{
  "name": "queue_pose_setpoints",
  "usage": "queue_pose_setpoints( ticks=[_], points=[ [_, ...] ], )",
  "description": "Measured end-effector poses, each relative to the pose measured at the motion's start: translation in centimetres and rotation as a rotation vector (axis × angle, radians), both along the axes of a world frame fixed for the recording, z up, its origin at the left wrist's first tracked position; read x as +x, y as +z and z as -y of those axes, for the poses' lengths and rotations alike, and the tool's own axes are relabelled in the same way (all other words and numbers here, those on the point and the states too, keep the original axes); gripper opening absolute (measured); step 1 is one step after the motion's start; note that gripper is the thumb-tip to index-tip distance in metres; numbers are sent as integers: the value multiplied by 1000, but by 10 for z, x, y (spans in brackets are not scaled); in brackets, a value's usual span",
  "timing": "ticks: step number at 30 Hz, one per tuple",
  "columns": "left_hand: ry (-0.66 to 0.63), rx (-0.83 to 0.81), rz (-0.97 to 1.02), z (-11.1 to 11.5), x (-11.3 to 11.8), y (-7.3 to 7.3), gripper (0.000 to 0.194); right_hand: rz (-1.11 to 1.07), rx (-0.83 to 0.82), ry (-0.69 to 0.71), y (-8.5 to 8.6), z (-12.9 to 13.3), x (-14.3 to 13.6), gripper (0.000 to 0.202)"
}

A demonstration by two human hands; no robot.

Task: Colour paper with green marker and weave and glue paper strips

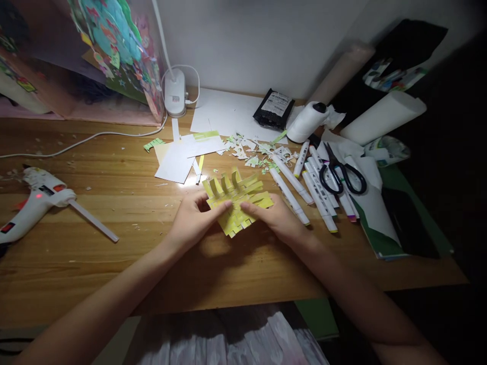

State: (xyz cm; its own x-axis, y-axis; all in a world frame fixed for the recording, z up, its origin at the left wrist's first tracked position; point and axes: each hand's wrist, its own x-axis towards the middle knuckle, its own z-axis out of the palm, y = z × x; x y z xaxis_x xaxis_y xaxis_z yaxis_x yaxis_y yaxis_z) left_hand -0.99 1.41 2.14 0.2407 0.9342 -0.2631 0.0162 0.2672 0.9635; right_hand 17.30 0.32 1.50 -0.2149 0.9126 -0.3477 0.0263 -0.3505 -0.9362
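Observation:
A yellow woven paper piece point(236, 220) is held between both hands above the wooden table, with several loose strips curling up along its far side. My left hand point(198, 215) grips its left edge, thumb on top and fingers mostly hidden beneath. On the right edge, my right hand point(276, 215) pinches it with the thumb on top. The two thumb tips lie close together near the middle of the piece. Beyond it lie white paper sheets point(175, 165) and a heap of green and white paper scraps point(247, 149).
A glue gun point(34, 203) lies at the left. Several white markers point(291, 197) and black-handled scissors point(338, 172) are on the right, near a dark phone point(409, 223). Behind stand a lamp base point(175, 94), a black packet point(274, 109) and a thread spool point(306, 122).

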Motion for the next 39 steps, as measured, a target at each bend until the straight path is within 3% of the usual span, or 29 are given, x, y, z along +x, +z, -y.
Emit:
queue_pose_setpoints(
  ticks=[9, 12, 15, 20, 23, 26, 29, 31, 34, 39],
  points=[
    [-63, -29, -14, -2, -3, 4, 30, -88, -4, -98, 2, -6, 13, 26],
    [-195, -65, 31, -1, -3, 1, 30, -14, 3, -79, 1, -7, 13, 36],
    [-293, -94, 59, 0, -2, -3, 31, 84, -10, -27, 3, -3, 9, 32],
    [-176, -105, 17, -4, -4, -4, 32, -6, -83, -49, 6, -1, 10, 28],
    [-82, -111, 65, -3, -4, 0, 36, -30, -48, -194, 2, -2, 9, 30],
    [-123, -93, 115, 4, 1, 4, 35, -71, 17, -321, -3, -2, 5, 29],
    [-60, 30, 77, 11, 7, 1, 29, -78, 75, -238, -3, -1, 1, 25],
    [-11, 83, 18, 14, 9, -2, 26, 5, 202, -210, -1, -1, 3, 26],
    [-46, 76, -51, 15, 8, -5, 24, 167, 394, -238, 4, -1, 8, 38],
    [-89, 40, -30, 14, 5, -1, 25, 224, 321, -235, 6, -1, 10, 21]
  ],
)
